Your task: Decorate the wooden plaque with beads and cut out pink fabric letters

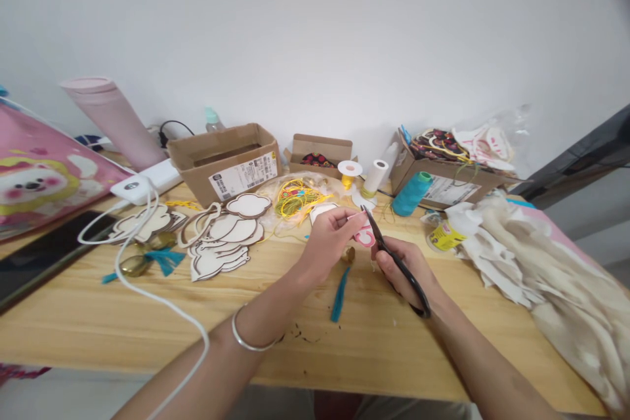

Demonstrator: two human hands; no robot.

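The left hand (331, 237) is closed in a fingertip pinch on a small pink piece (365, 237), which is held just above the wooden table (147, 321). Below that pinch a teal tassel (339, 295) is seen lying, untouched. Just right of the pinch, black scissors (394, 259) are clasped in the right hand (411, 262). Their long axis is slanted up and leftward from the fist, with the tips set at the piece's upper edge and the blades seemingly almost closed.
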